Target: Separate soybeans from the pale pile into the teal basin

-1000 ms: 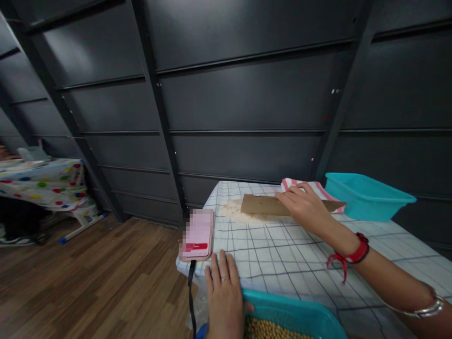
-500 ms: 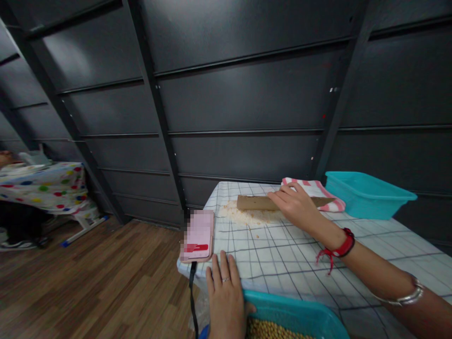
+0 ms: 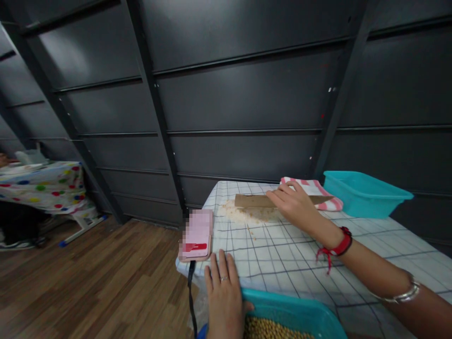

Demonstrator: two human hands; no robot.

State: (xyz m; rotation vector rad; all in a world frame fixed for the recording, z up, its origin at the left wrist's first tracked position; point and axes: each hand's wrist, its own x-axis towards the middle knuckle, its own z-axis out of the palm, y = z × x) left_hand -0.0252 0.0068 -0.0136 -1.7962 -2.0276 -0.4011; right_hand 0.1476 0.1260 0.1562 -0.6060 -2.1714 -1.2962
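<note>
My right hand (image 3: 291, 205) is closed on the upper edge of a long brown cardboard strip (image 3: 251, 201), which stands on edge over the table. Pale powdery crumbs (image 3: 249, 216) with yellowish bits lie along its near side. My left hand (image 3: 224, 299) rests flat at the table's front edge, fingers stretched out. Its thumb lies against the rim of a teal plastic tub (image 3: 293, 301) holding yellow-brown beans (image 3: 275, 329), which look like soybeans; the frame's bottom cuts this tub off.
A phone (image 3: 197, 233) with a black strap lies at the checked tablecloth's (image 3: 261, 263) left edge. A red-and-white cloth (image 3: 310, 187) and another teal tub (image 3: 363, 195) sit at the back right. Dark metal panels rise behind. A dotted-cloth table (image 3: 42, 188) stands far left.
The cardboard strip and my right hand are almost where they were, with the strip tilted slightly differently. A few bits have shifted on the cloth. My left hand stays put.
</note>
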